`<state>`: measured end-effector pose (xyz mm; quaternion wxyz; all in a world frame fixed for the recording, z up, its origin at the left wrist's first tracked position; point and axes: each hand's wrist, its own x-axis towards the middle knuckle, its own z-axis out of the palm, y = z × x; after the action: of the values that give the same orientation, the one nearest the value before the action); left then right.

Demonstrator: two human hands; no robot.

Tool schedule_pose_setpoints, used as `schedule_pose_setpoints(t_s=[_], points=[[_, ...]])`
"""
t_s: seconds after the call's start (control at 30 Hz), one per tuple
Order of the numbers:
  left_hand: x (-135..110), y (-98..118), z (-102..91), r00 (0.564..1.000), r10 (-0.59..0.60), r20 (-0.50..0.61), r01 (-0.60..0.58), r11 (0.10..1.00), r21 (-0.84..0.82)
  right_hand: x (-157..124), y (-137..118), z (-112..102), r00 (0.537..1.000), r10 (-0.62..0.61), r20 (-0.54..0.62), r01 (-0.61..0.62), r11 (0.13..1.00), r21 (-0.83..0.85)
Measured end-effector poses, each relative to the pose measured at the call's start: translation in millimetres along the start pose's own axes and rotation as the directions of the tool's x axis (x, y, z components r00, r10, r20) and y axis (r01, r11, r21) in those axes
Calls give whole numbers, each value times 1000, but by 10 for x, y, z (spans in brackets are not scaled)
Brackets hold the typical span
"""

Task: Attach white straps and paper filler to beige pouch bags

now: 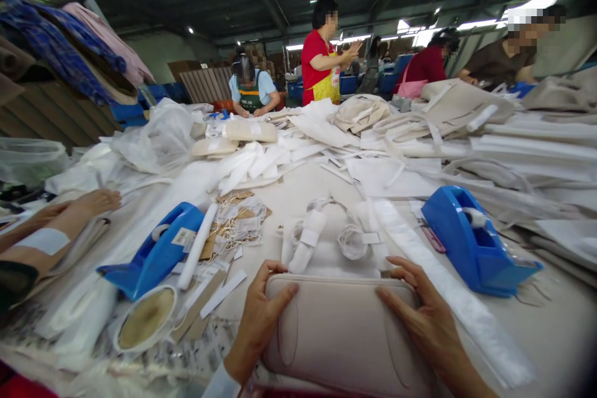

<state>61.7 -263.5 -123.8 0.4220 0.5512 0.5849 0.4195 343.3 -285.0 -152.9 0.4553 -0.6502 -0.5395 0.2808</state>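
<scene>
A beige handbag (340, 329) with rounded corners is held up at the table's near edge. My left hand (263, 311) grips its upper left corner, thumb on the front face and fingers behind. At the upper right corner my right hand (422, 308) holds it the same way, its thumb pressed on the front. Just beyond the bag, white-wrapped straps (308, 239) and a clear-wrapped bundle (353, 241) lie on the table. The lower part of the bag runs out of view.
Blue tape dispensers stand at left (161, 249) and right (476, 242). Hang tags with strings (240, 224), a tape roll (145, 318) and a plastic-film strip (448, 286) lie around. A co-worker's arm (60, 224) reaches in at left. Bags and white wrapping (303, 130) pile up behind.
</scene>
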Motion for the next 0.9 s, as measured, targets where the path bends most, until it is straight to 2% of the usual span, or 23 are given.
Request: schedule_pose_setpoints(t_s=[0.2,0.33,0.43,0.5,0.57,0.63,0.67,0.73,0.8,0.83,0.9], points=[[177,-183,112,997,13,-82,-3,993,120,149,92,124,999,-3,36,6,996,-93],[190,-196,114,997,6,-80,3,994,110,189,52,132,998,14,62,-6,991,-133],[166,-179,117,995,41,-95,-24,985,172,168,4,110,996,7,87,10,982,-191],[141,-168,128,985,118,-125,-85,966,244,133,-39,98,995,-47,83,70,948,-311],[116,-164,142,967,216,-133,-167,937,308,99,-112,115,981,-191,16,173,843,-509],[100,-169,153,953,286,-100,-234,906,353,92,-225,189,917,-398,-26,282,693,-663],[97,-173,155,950,304,-76,-256,893,371,104,-296,253,869,-494,5,361,628,-689],[99,-173,150,946,321,-35,-279,867,414,157,-447,430,763,-620,184,580,530,-618],[111,-150,137,941,337,-19,-289,832,475,235,-572,636,654,-660,370,742,460,-488],[123,-124,133,936,352,-18,-295,811,505,275,-611,731,624,-661,417,774,448,-447],[165,-40,139,910,414,-32,-333,773,540,338,-622,882,621,-657,428,780,462,-422]])
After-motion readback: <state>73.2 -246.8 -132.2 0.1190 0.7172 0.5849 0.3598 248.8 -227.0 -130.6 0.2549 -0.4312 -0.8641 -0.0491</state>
